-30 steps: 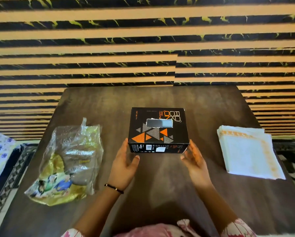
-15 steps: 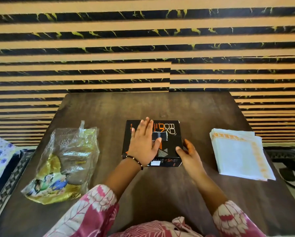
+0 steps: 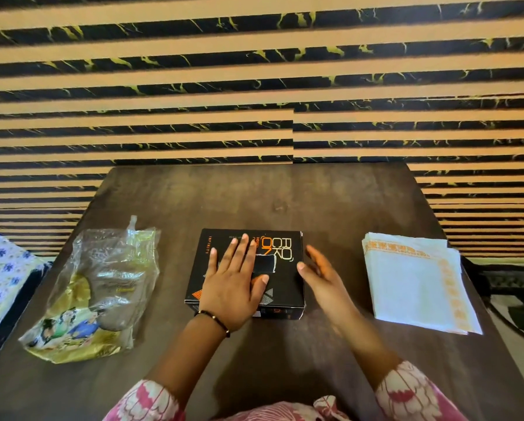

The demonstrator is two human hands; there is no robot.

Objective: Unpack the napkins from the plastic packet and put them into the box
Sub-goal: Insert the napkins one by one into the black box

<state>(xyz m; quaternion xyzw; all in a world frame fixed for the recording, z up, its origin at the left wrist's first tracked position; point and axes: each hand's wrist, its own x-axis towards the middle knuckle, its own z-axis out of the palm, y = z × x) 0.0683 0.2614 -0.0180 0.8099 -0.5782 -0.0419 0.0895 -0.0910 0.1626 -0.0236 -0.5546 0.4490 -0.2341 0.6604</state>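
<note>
Now, head view: left hand (image 3: pixel 231 284) lies flat, fingers spread, on the shut black box (image 3: pixel 280 287) mid-table; right hand (image 3: pixel 318 273) open at its right side, gripping nothing. Napkins (image 3: pixel 412 279) sit stacked to the right, the plastic packet (image 3: pixel 102 287) apparently emptied on the left. Next, I'd say: lift that lid. Dark wooden table (image 3: pixel 254 196), striped wall (image 3: pixel 254 86) behind.
</note>
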